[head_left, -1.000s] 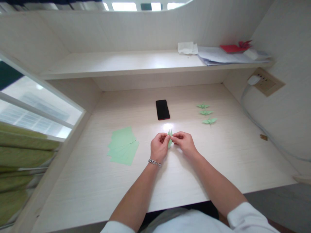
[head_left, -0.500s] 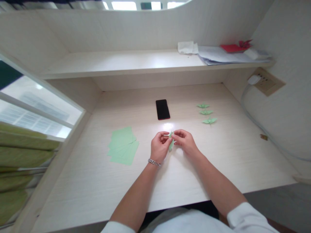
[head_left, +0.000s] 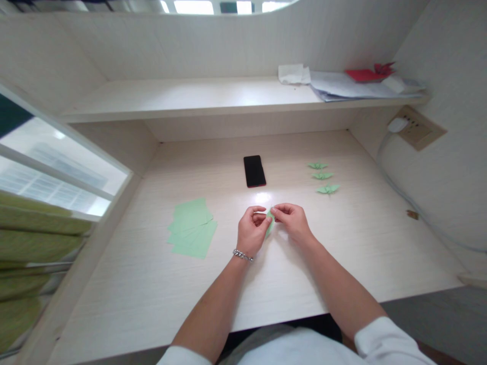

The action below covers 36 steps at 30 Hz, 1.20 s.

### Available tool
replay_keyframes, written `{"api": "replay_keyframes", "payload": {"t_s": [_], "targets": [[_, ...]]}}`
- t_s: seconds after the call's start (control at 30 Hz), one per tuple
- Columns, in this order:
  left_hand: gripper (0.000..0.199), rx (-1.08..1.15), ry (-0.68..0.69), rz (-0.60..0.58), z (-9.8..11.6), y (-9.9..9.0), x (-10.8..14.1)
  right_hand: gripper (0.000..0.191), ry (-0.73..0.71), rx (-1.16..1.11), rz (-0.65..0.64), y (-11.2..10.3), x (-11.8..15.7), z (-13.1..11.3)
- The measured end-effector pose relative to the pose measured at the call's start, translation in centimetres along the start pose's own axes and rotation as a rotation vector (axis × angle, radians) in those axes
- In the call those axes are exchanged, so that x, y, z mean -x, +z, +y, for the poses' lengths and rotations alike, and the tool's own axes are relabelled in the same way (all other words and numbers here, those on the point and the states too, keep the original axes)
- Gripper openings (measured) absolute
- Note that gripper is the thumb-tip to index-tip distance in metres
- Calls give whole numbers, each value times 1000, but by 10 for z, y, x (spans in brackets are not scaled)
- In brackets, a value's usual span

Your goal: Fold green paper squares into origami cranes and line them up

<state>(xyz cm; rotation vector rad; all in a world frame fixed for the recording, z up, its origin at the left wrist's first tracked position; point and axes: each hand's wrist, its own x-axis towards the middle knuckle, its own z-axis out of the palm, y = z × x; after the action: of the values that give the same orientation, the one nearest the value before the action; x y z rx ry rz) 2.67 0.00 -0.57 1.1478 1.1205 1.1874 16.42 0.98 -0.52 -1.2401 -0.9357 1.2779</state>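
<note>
A small folded green paper is held between my two hands above the desk, partly covered by my fingers. My left hand pinches it from the left, thumb on top. From the right, the fingertips of my right hand grip its upper end. Several flat green sheets lie fanned out to the left of my hands. Three folded green paper cranes stand in a column toward the right.
A black phone lies on the desk beyond my hands. On the shelf are a white tissue, papers and red folded paper. A plug and cable hang at the right wall.
Both hands have shifted very slightly to the right with the folded green paper. Its upper end is now more covered by my right fingertips.
</note>
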Motion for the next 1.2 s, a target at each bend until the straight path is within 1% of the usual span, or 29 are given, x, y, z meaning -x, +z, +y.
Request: {"api": "replay_keyframes", "payload": {"t_s": [0.33, 0.53, 0.7, 0.83, 0.93, 1.07, 1.2], "targets": [[37, -39, 11, -3, 1, 1, 1, 27, -4, -30, -5, 0, 2, -5], [38, -53, 3, -13, -1, 1, 2, 27, -35, 28, 5, -2, 0, -4], [41, 15, -43, -46, 3, 2, 2, 27, 4, -47, 9, -4, 1, -9], [43, 63, -83, -47, 4, 2, 1, 33, 54, -79, 4, -6, 1, -14], [42, 63, -92, -35, 3, 1, 0, 34, 29, -27, -6, -10, -1, -13], [43, 59, -86, -40, 2, 1, 1, 30, -32, 108, -54, -13, -2, -9], [42, 14, -57, -21, -1, 1, 1, 25, -88, 238, -46, -14, -3, -7]]}}
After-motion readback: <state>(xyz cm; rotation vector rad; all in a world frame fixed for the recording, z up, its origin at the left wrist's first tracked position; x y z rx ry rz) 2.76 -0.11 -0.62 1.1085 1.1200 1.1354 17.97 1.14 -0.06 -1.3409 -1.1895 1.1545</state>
